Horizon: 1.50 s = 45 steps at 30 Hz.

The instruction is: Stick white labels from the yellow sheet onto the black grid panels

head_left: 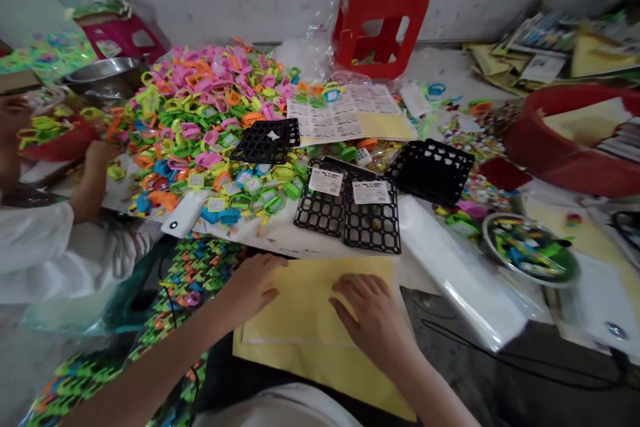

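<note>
Hands come first: the left hand [253,287] lies open, palm down, on the near left part of a stack of yellow sheets [305,323], and the right hand [373,320] lies just as flat on its right part, fingers spread and gripping nothing, so the paper is pinned smooth against the table edge [450,273] and the lap. The sheets overhang toward the person, probably because the tabletop beyond is taken up. Just past the fingertips sit two black plastic grid trays [350,213], side by side and touching, each bearing a white label, within easy reach of either hand. A third grid tray [431,170] lies tilted to their right, a fourth [265,140] rests on the big heap of pink, green and orange plastic rings [200,120]. A printed label sheet [345,113] lies beyond. At far left another person's hand [100,153] reaches into the heap; a metal bowl [530,247] of mixed pieces stands to the right.
</note>
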Available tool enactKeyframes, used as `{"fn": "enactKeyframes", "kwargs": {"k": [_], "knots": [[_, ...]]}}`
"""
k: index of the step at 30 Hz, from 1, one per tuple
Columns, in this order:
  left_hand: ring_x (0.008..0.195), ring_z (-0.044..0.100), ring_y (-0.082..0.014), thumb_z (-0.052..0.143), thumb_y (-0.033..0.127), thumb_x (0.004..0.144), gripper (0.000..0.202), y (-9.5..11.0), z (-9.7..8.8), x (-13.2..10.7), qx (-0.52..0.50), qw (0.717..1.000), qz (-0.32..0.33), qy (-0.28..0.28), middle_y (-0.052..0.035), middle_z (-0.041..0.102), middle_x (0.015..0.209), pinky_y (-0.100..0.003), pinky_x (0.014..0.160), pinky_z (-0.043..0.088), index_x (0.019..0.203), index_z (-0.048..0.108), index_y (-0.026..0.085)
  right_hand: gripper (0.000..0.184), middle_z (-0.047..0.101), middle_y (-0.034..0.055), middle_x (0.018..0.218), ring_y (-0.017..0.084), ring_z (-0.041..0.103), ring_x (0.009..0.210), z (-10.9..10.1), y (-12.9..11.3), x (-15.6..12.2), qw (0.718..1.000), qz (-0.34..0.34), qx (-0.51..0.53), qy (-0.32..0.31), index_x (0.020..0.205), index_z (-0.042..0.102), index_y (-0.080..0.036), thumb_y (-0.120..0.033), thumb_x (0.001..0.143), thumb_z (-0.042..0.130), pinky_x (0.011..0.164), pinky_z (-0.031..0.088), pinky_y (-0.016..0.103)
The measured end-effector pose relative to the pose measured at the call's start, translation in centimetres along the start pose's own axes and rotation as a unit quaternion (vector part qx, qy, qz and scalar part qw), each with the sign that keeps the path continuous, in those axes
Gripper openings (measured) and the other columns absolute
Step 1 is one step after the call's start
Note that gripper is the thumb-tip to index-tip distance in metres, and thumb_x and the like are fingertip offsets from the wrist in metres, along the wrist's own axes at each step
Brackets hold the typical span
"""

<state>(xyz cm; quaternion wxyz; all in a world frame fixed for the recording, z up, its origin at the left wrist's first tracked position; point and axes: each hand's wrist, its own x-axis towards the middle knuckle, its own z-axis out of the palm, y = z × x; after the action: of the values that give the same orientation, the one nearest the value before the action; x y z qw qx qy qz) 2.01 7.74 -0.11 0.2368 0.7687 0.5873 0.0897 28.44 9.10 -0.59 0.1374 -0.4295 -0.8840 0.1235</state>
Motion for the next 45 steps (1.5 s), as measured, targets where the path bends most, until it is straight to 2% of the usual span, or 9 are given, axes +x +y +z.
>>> {"fn": "enactKeyframes", "kwargs": {"k": [4, 11, 15, 21, 29, 33, 36, 41, 45], "knots": [[0.093, 0.06, -0.0214, 0.052, 0.003, 0.081, 0.04, -0.4, -0.1, 0.6, 0.079, 0.995, -0.013, 0.062, -0.0033, 0.066, 0.095, -0.035, 0.086, 0.045, 0.117, 0.055, 0.022, 0.039, 0.058, 0.0093, 0.13, 0.027, 0.052, 0.111, 0.4, -0.7, 1.7, 0.989, -0.009, -0.113, 0.092, 0.128, 0.053, -0.022, -0.02, 0.089, 0.054, 0.098, 0.03, 0.045], [0.108, 0.054, -0.0256, 0.073, 0.03, 0.076, 0.021, -2.3, 0.3, -0.6, 0.038, 0.993, 0.101, -0.047, -0.0053, 0.062, 0.114, -0.041, 0.096, 0.041, 0.093, 0.066, 0.022, 0.015, 0.068, 0.0028, 0.085, 0.022, 0.059, 0.085, 3.0, -3.3, 1.1, 0.993, -0.024, -0.015, -0.118, 0.085, 0.067, -0.022, -0.037, 0.087, 0.062, 0.078, 0.04, 0.037], [0.119, 0.049, -0.0231, 0.056, 0.024, 0.089, 0.017, -4.1, 1.9, -1.2, -0.015, 0.999, 0.041, 0.008, -0.0085, 0.058, 0.126, -0.041, 0.103, 0.039, 0.103, 0.063, 0.019, 0.014, 0.069, 0.0058, 0.097, 0.024, 0.058, 0.097, 4.8, -3.2, 1.0, 0.992, 0.045, -0.007, -0.12, 0.092, 0.067, -0.022, -0.023, 0.091, 0.053, 0.084, 0.041, 0.038], [0.116, 0.052, -0.0255, 0.07, 0.019, 0.076, 0.051, -4.0, 2.0, -0.8, -0.051, 0.998, 0.007, -0.023, -0.0082, 0.059, 0.122, -0.046, 0.103, 0.039, 0.125, 0.056, 0.023, 0.044, 0.058, 0.0126, 0.131, 0.026, 0.052, 0.118, 6.1, -4.6, 3.1, 0.995, 0.045, 0.004, -0.088, 0.134, 0.049, -0.015, -0.022, 0.09, 0.051, 0.099, 0.039, 0.042], [0.083, 0.062, -0.0156, 0.065, 0.026, 0.077, 0.032, -4.4, 2.3, -0.8, -0.374, 0.919, -0.12, 0.023, -0.001, 0.063, 0.085, -0.03, 0.081, 0.05, 0.107, 0.058, 0.019, 0.026, 0.068, 0.0057, 0.1, 0.021, 0.059, 0.093, 5.7, -7.8, 5.0, 0.998, -0.017, 0.014, -0.055, 0.116, 0.061, -0.022, -0.026, 0.093, 0.052, 0.077, 0.045, 0.036], [0.076, 0.062, -0.0164, 0.068, 0.029, 0.071, 0.033, -4.6, 2.7, -0.2, -0.424, 0.894, -0.146, 0.019, -0.0011, 0.064, 0.077, -0.031, 0.076, 0.051, 0.101, 0.061, 0.017, 0.031, 0.067, 0.0058, 0.113, 0.021, 0.059, 0.097, 5.9, -6.8, 4.0, 0.998, -0.052, 0.014, -0.031, 0.123, 0.057, -0.021, -0.023, 0.094, 0.048, 0.079, 0.047, 0.035], [0.076, 0.061, -0.017, 0.064, 0.028, 0.072, 0.024, -4.3, 3.1, 0.2, -0.395, 0.907, -0.141, 0.042, -0.0016, 0.063, 0.077, -0.031, 0.075, 0.051, 0.094, 0.063, 0.017, 0.033, 0.064, 0.0038, 0.121, 0.02, 0.058, 0.107, 5.5, -6.1, 2.8, 0.995, -0.02, 0.09, -0.043, 0.113, 0.062, -0.024, -0.011, 0.085, 0.05, 0.088, 0.047, 0.033], [0.089, 0.062, -0.0198, 0.052, 0.021, 0.079, 0.013, -4.3, 3.7, 0.1, -0.305, 0.943, -0.128, 0.033, -0.0039, 0.065, 0.088, -0.032, 0.081, 0.052, 0.086, 0.062, 0.02, 0.03, 0.063, 0.0064, 0.117, 0.018, 0.06, 0.107, 3.0, -4.1, -0.5, 0.953, 0.089, 0.279, 0.075, 0.079, 0.059, -0.023, -0.002, 0.072, 0.039, 0.089, 0.049, 0.031], [0.091, 0.062, -0.022, 0.048, 0.015, 0.078, 0.022, -4.2, 2.6, 0.2, -0.172, 0.98, -0.099, 0.003, -0.0052, 0.066, 0.094, -0.036, 0.086, 0.048, 0.091, 0.065, 0.022, 0.02, 0.059, 0.0113, 0.122, 0.022, 0.06, 0.109, -0.4, 0.6, -2.6, 0.908, 0.151, 0.297, 0.254, 0.098, 0.05, -0.026, -0.014, 0.085, 0.04, 0.087, 0.052, 0.039]]}}
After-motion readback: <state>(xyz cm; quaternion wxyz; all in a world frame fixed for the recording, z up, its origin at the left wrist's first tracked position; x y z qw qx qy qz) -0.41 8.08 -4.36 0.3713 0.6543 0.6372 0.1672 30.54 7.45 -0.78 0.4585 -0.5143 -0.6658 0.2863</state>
